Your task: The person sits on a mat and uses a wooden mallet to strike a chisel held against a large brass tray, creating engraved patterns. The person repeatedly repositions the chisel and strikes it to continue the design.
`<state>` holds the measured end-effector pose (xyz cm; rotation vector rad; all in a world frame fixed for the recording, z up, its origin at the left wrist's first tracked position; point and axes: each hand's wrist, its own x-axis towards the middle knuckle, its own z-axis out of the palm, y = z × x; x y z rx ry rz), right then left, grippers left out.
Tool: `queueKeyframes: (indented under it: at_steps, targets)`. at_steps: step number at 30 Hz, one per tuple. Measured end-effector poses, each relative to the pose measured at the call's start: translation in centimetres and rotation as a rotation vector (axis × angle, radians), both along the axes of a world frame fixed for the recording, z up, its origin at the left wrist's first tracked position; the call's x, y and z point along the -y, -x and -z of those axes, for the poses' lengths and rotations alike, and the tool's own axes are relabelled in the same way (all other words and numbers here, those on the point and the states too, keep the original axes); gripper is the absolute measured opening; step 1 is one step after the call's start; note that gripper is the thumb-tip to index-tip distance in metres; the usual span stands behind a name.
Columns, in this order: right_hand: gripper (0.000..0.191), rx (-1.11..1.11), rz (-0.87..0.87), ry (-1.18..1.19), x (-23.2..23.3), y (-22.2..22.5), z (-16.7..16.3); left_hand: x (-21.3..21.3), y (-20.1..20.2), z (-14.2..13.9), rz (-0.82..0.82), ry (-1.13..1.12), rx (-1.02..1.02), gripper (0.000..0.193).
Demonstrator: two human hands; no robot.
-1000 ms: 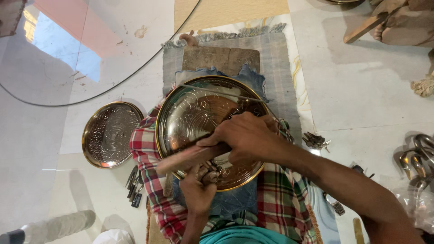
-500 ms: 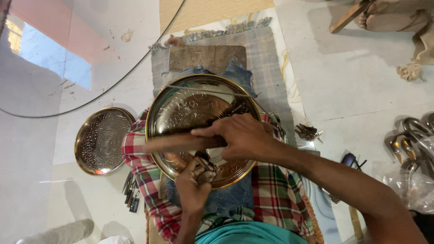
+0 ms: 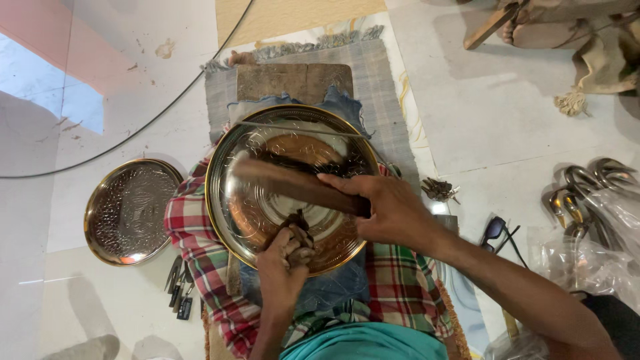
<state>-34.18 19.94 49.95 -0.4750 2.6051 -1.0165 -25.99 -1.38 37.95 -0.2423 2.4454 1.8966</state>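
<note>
We held a small dark punch [image 3: 297, 223] upright in the left hand [image 3: 285, 263], fingers closed round it, tip on the engraved brass plate [image 3: 267, 220] resting on the checked cloth [image 3: 200, 247]. The right hand [image 3: 393, 210] gripped a wooden mallet [image 3: 300, 190], its long axis running left across the plate, just above and beside the punch.

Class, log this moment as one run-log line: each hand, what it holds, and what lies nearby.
left hand: pinches small tool on brass plate | right hand: grips wooden stick over plate | nearby: second plate, plaid cloth
</note>
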Motion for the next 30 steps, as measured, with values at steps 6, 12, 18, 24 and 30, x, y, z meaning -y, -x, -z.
queueKeyframes:
  at_steps: [6, 12, 18, 24, 30]
  targets:
    - [0.085, -0.048, -0.016, 0.004, -0.6, -1.9, 1.4, 1.8, 1.5, 0.6, 0.254, 0.155, -0.061, 0.048]
    - [0.091, 0.057, -0.004, -0.195, -0.1, -0.9, 1.9, 0.2, 0.1, 0.3, -0.003, 0.074, -0.098, 0.046]
    - [0.084, -0.204, -0.201, 0.016, 2.0, 1.7, 0.9, -0.5, -0.6, -0.1, -0.131, 0.167, -0.114, 0.043]
    - [0.086, -0.073, -0.231, 0.030, 2.8, 4.0, -0.4, -1.2, 0.0, 0.6, -0.135, 0.026, -0.113, 0.050]
    - [0.094, -0.140, -0.170, -0.001, 2.2, 3.1, 0.0, -1.1, 0.8, 0.9, -0.047, 0.083, -0.051, 0.047]
